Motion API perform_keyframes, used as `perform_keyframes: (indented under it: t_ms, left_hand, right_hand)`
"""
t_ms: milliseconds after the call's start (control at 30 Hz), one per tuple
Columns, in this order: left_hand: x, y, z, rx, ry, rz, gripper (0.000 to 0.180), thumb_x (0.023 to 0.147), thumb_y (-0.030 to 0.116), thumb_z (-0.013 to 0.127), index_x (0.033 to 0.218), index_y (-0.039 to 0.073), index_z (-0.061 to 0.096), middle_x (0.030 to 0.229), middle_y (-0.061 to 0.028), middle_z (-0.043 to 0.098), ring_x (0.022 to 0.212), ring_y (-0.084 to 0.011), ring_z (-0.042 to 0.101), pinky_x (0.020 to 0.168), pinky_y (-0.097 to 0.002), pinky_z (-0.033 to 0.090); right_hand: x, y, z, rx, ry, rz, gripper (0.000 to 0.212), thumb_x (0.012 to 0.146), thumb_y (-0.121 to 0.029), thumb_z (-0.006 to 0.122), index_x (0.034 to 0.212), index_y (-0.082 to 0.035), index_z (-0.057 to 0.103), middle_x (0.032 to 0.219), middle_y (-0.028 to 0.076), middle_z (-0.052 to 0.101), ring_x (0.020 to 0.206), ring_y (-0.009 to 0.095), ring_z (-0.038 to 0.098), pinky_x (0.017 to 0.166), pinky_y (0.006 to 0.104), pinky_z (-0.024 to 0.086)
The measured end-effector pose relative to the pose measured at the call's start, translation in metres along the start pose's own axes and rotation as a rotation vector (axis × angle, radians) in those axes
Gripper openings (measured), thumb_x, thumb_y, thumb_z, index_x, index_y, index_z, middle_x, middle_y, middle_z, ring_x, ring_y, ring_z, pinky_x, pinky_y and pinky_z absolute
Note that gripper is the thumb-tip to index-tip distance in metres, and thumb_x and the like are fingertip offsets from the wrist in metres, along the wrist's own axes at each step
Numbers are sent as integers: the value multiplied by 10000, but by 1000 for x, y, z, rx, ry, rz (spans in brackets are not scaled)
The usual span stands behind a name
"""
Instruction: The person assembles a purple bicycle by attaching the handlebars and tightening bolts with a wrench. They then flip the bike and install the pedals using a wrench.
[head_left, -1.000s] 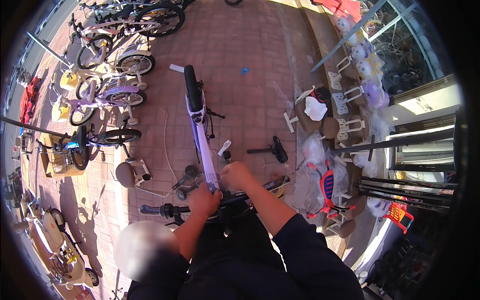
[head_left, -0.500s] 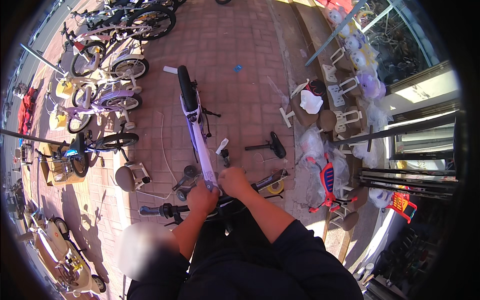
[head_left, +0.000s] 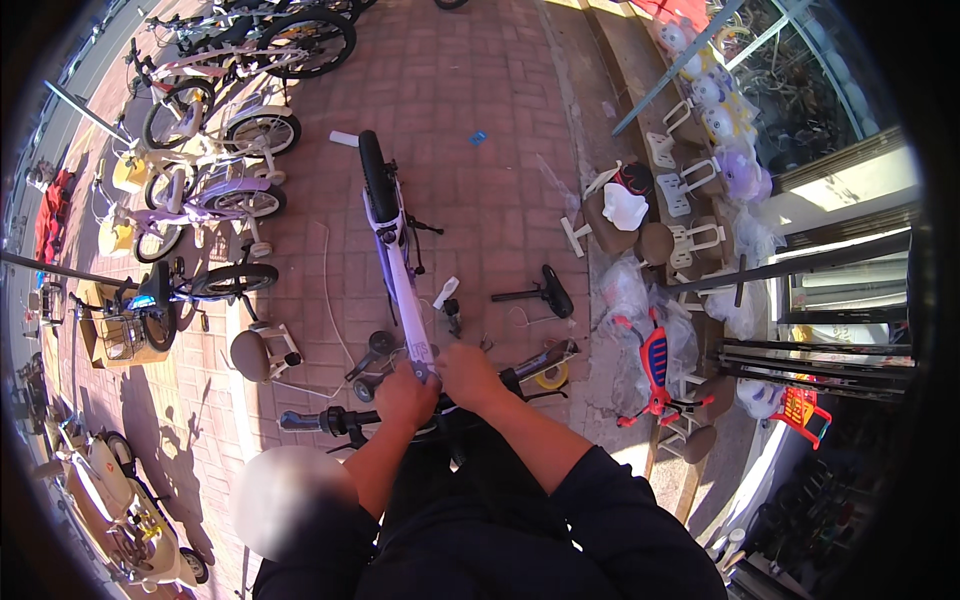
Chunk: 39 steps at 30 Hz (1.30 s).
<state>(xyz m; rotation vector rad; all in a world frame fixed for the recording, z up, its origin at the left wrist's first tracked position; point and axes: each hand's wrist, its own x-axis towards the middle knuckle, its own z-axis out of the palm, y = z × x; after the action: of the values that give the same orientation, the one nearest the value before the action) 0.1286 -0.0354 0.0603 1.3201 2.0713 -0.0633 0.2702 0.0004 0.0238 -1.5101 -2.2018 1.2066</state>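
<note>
Bicycle with a pale lilac tubular frame [head_left: 400,280], placed centrally on reddish brick paving [head_left: 480,210], points away from the person; its black-tyred wheel [head_left: 377,180] marks the far end, and its black handlebar [head_left: 338,420] crosses in front of the person's body. The left hand [head_left: 406,398] is curled beside the frame's near end; the right hand [head_left: 470,378] has its fingers bent and gathered just to the right of it. The two hands hide most of the joint and the middle of the handlebar; whether either pinches a small part cannot be told.

Close to the frame on the left lie small black wheels [head_left: 368,365] and a thin pale cord [head_left: 325,290]. On the right lie a crumpled white scrap [head_left: 446,292], a black saddle with its post [head_left: 548,293] and, just beyond the handlebar, a yellow ring-shaped roll [head_left: 551,376].

Farther right, a red-and-blue child's ride-on toy [head_left: 655,365] stands against clear plastic wrapping [head_left: 625,290], near brown padded seats with white brackets [head_left: 655,243]. Farther left, a brown round-topped stool-like seat [head_left: 250,355] stands near a blue-and-black small bicycle [head_left: 232,281] and a lilac child's bicycle [head_left: 235,197].
</note>
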Motion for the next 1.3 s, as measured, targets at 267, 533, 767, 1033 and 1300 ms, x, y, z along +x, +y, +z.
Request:
perform_keyframes:
  t_ms: [267,533,767,1033,1300]
  left_hand:
    - [0,-5,-1,5,-25,9,494,870,474,645,1091,34,597,963,-238,711,921,-423,696,828,-525,541]
    - [2,-9,1,20,-36,9,496,872,472,647,1085,28,587,959,-246,708,920,-419,699,826,-521,542]
    - [1,-9,1,5,-47,20,483,885,470,626,1084,31,582,958,-253,707,920,-423,700,825,-524,542]
    - [5,-12,9,-19,-13,14,456,912,461,604,1070,33,580,944,-251,709,907,-426,702,808,-533,544]
    - [1,0,0,-58,-74,-7,447,854,418,659,1089,44,589,932,-256,710,915,-426,701,813,-523,548]
  right_hand:
    - [-15,-18,-5,78,68,-78,93,843,-77,633,877,0,673,928,208,644,837,419,649,758,490,523]
    - [9,-12,-12,51,33,-138,109,875,-122,616,864,-32,676,867,186,625,848,393,628,735,483,508]
    - [17,-6,20,-49,106,-162,99,854,-116,620,825,-23,639,831,180,611,852,390,609,725,491,495]
    - [-15,-22,18,115,210,-17,93,874,-76,633,856,16,627,888,219,621,833,429,624,738,520,496]
    - [25,-18,6,-13,207,1,328,901,-257,569,746,9,682,804,241,658,743,452,638,719,535,521]
